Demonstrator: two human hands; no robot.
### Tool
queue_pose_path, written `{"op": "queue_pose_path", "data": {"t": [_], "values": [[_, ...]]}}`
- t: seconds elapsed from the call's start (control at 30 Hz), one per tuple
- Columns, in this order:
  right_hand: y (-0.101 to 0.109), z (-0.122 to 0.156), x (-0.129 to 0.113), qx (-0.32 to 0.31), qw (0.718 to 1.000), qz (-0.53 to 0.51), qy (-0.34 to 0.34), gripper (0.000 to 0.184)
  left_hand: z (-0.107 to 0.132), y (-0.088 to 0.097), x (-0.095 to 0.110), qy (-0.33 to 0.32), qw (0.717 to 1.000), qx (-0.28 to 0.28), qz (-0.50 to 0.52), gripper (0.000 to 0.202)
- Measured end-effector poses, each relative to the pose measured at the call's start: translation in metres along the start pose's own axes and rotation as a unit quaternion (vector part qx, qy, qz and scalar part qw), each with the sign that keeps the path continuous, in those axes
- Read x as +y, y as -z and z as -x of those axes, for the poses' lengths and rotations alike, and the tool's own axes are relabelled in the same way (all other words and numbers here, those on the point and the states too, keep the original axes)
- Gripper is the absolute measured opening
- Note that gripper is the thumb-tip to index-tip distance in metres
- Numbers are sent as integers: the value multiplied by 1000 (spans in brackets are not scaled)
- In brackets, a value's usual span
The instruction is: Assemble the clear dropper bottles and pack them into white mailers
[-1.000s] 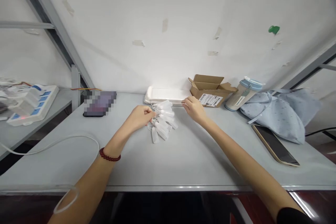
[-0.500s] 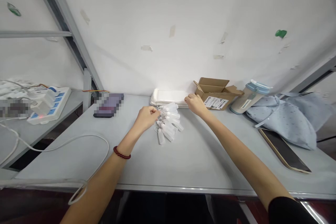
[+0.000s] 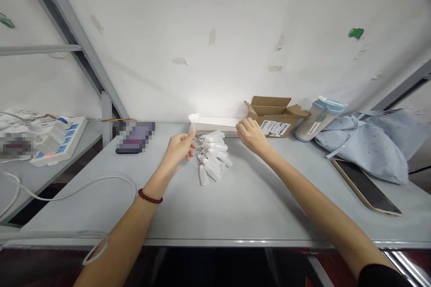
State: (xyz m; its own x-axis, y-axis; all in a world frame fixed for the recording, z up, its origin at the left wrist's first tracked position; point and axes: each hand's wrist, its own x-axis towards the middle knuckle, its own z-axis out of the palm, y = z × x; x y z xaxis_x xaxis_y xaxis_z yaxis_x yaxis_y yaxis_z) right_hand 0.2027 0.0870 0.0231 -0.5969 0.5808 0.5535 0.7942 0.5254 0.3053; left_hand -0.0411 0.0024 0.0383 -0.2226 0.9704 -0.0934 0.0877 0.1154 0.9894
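A long, flat white stack (image 3: 215, 121) lies against the wall at the back of the desk; its exact kind is unclear. My right hand (image 3: 251, 134) pinches the right end of this white stack. Close to its left end, my left hand (image 3: 182, 145) is open, thumb apart from the curled fingers; whether the thumb touches the stack I cannot tell. In front of the stack lies a fanned pile of small, translucent white tags with loops (image 3: 213, 154), just right of my left hand.
An open cardboard box (image 3: 276, 116) stands behind my right hand, beside a blue-lidded cup (image 3: 318, 119). Further right are a pale blue cloth bag (image 3: 367, 148) and a phone (image 3: 367, 188). At left lie a dark phone (image 3: 136, 136), a power strip (image 3: 63, 141) and a white cable (image 3: 84, 184).
My left hand has let go at the tag pile and moved up-left, its fingers opening. My right hand stays at the stack's end, and the stack's top looks tilted. The view has shifted slightly.
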Motion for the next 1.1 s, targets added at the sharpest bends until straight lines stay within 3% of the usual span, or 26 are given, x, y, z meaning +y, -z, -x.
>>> {"op": "queue_pose_path", "data": {"t": [0.1, 0.2, 0.37, 0.47, 0.57, 0.77, 0.93, 1.1], "values": [[13, 13, -3, 67, 997, -18, 32, 29, 2, 3, 7, 33, 996, -24, 85, 46], [22, 26, -5, 121, 991, -46, 41, 25, 2, 6, 10, 52, 988, -37, 143, 35], [26, 52, 0, 158, 981, -117, 2, 18, 1, 6, 6, 44, 990, -19, 136, 18], [32, 64, 1, 171, 975, -136, -25, 15, 5, 1, 3, 10, 992, -46, 116, 17], [43, 67, -5, 143, 980, -134, -47, 43, 12, -6, 3, -18, 993, -84, 87, 12], [54, 62, -27, 4, 992, -128, -22, 90, 28, -19, 6, -78, 981, -179, 12, 14], [58, 63, -34, -37, 986, -164, -21, 102, 38, -28, 5, -106, 963, -244, -36, 19], [64, 62, -37, -22, 982, -189, -6, 99, 46, -37, 3, -94, 962, -245, -72, 28]]}}
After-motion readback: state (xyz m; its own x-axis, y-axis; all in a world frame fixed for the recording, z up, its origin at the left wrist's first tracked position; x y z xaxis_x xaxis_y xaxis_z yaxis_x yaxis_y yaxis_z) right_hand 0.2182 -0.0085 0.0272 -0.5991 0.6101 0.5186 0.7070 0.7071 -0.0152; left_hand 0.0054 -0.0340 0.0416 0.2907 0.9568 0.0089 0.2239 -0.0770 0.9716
